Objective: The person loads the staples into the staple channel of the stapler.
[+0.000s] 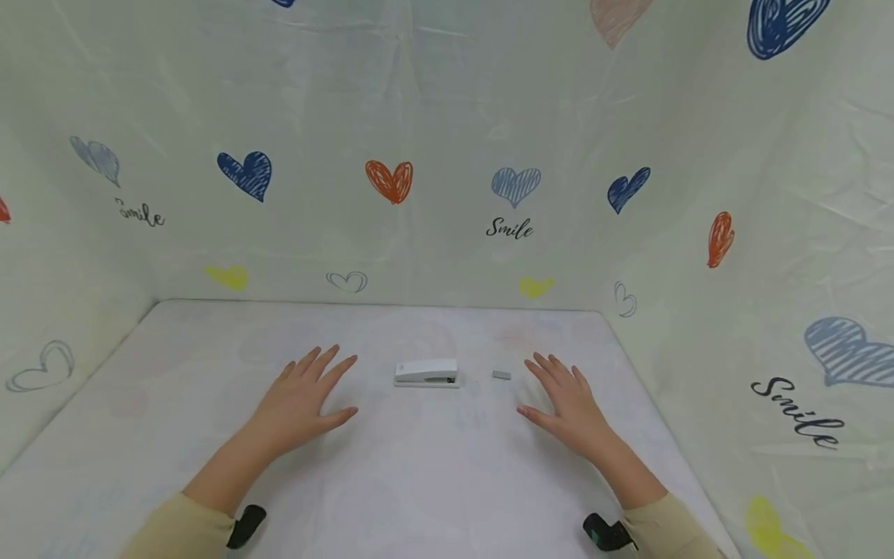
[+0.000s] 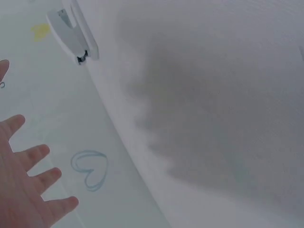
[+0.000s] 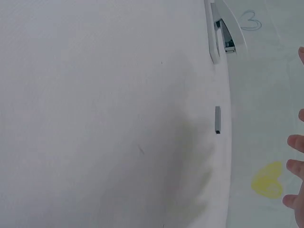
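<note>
A white stapler (image 1: 427, 373) lies on the white table (image 1: 419, 481), in the middle of the head view. To its right is a small grey block (image 1: 501, 375) that looks like a strip of staples. My left hand (image 1: 300, 404) hovers left of the stapler with its fingers spread, touching nothing. On the other side my right hand (image 1: 567, 405) is held over the table near the grey block, its fingers also apart and holding nothing. The left wrist view shows the stapler (image 2: 71, 35) beyond the spread fingers; the right wrist view shows the grey strip (image 3: 217, 119) near the stapler (image 3: 225, 33).
A pale curtain (image 1: 447, 93) printed with hearts and "Smile" lettering rises behind the table's back edge and along both sides. Black wrist devices (image 1: 247, 526) sit at the beige sleeves (image 1: 181, 528).
</note>
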Motion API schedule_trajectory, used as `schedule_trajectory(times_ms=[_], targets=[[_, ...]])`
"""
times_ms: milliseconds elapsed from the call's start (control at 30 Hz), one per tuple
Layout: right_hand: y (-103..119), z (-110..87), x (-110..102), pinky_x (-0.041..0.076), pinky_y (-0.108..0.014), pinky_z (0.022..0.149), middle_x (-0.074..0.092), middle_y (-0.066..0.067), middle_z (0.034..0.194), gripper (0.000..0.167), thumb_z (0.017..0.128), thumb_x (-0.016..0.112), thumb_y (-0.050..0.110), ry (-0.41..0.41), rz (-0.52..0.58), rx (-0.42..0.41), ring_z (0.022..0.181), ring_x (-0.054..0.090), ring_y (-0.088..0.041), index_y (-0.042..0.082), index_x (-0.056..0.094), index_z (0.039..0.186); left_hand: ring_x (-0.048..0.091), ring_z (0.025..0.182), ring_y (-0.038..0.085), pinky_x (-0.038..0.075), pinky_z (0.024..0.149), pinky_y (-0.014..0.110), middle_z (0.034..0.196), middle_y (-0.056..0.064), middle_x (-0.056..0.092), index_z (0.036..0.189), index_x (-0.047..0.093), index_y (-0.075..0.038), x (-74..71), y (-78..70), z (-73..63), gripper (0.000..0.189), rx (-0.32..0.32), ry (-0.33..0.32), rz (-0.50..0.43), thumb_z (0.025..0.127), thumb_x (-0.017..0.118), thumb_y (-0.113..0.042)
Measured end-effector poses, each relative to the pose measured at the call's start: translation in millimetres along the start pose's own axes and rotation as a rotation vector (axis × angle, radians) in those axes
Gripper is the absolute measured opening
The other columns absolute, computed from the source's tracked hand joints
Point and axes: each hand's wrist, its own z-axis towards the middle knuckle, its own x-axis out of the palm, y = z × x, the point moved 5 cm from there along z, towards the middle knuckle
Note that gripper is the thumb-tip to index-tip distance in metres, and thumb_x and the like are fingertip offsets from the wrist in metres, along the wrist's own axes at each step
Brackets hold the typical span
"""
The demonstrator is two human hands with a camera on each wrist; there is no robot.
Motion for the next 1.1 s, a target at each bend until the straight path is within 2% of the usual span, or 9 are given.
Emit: schedule_trajectory(times_ms=[233,400,667,933,1100], targets=[[12,15.3,6,0.021,-0.063,0.107,0.043,-0.015,0.147,0.073,0.086,0.071,0.044,-0.026,0.072,-0.005,0.137,0.033,-0.038,0.005,0.045,0.143,0.034,0.135,0.045,0.032,0.101,0.066,0.149,0.020,0.038,0.146,0.044,-0.013,3.3,-18.6,17.4,0.076,0.030,-0.021,-0.016,0.084,0.071,-0.049],[17,26.2,14,0.026,-0.059,0.107,0.047,-0.014,0.144,0.070,0.086,0.073,0.038,-0.026,0.179,0.014,0.134,0.038,-0.036,0.006,0.047,0.142,0.039,0.132,0.043,0.035,0.101,0.061,0.146,0.019,0.042,0.144,0.046,-0.011,7.3,-30.9,31.8,0.075,0.061,-0.028,-0.049,0.084,0.072,-0.048],[24,45.5,37,0.033,-0.052,0.107,0.049,-0.014,0.141,0.066,0.088,0.073,0.033,0.064,0.337,0.064,0.132,0.041,-0.034,0.005,0.048,0.142,0.047,0.127,0.035,0.039,0.101,0.054,0.140,0.015,0.050,0.142,0.049,-0.013,21.2,-46.2,49.3,0.071,0.067,0.054,-0.074,0.084,0.073,-0.045],[33,57.7,52,0.038,-0.051,0.103,0.053,-0.013,0.137,0.061,0.088,0.074,0.027,0.104,0.454,0.119,0.126,0.047,-0.034,0.006,0.050,0.140,0.049,0.125,0.031,0.043,0.099,0.049,0.139,0.011,0.052,0.141,0.052,-0.016,35.9,-55.1,65.8,0.065,0.052,0.070,-0.066,0.086,0.072,-0.044],[36,65.8,61,0.039,-0.049,0.103,0.057,-0.009,0.132,0.057,0.087,0.075,0.025,0.102,0.443,0.139,0.126,0.048,-0.030,0.007,0.054,0.137,0.050,0.123,0.030,0.044,0.097,0.047,0.137,0.009,0.053,0.139,0.054,-0.018,44.1,-59.9,77.2,0.062,0.028,0.084,-0.076,0.086,0.073,-0.043]])
